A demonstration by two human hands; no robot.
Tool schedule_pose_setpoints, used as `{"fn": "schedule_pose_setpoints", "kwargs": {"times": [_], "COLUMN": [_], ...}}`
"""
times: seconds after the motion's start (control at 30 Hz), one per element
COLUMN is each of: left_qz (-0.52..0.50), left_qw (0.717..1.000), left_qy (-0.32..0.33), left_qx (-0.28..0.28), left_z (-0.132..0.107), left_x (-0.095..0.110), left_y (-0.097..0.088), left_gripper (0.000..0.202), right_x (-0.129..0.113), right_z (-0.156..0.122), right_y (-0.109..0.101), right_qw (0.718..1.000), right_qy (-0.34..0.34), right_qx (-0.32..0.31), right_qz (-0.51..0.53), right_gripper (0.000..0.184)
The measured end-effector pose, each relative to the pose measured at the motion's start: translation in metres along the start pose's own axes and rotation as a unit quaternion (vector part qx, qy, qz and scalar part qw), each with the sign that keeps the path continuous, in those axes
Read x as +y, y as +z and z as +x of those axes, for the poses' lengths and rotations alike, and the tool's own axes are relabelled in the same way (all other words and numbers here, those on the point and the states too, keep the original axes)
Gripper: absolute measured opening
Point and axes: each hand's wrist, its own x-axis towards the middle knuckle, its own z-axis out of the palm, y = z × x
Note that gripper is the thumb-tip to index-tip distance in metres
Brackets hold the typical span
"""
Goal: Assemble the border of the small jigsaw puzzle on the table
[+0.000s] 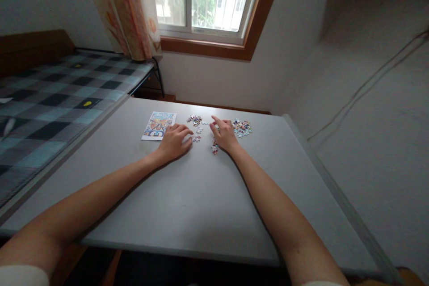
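Note:
Both my arms reach out over a grey table [201,196]. My left hand [174,140] rests palm down on the tabletop with its fingers curled loosely, next to a colourful puzzle picture card [158,125]. My right hand [224,134] lies a little to the right, forefinger stretched toward small loose puzzle pieces [198,132] between the hands. A small heap of pieces [195,119] lies behind them, a larger heap [241,127] sits right of my right hand, and a few pieces [214,147] lie under its wrist. Neither hand visibly holds a piece.
A bed with a chequered blue and black cover [50,103] stands along the table's left edge. A window [204,0] with an orange curtain [124,9] is behind the table. A white wall with a cable [368,80] runs on the right.

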Motion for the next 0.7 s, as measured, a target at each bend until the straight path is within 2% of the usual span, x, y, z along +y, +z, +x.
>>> {"fn": "schedule_pose_setpoints", "kwargs": {"times": [0.23, 0.4, 0.7], "left_qz": [0.028, 0.029, 0.022], "left_qw": [0.998, 0.997, 0.998], "left_qy": [-0.03, -0.044, -0.039], "left_qx": [-0.046, -0.061, -0.042], "left_z": [0.001, 0.002, 0.0], "left_x": [0.0, 0.0, -0.003], "left_y": [0.004, 0.003, 0.006], "left_gripper": [0.028, 0.027, 0.026], "right_x": [-0.001, -0.001, -0.015], "right_z": [-0.002, 0.005, 0.069], "right_y": [-0.001, 0.001, 0.007], "right_qw": [1.0, 0.999, 0.989], "right_qy": [-0.027, -0.029, 0.003], "right_qx": [0.011, -0.01, -0.116], "right_qz": [0.012, -0.032, -0.091], "right_gripper": [0.045, 0.035, 0.026]}}
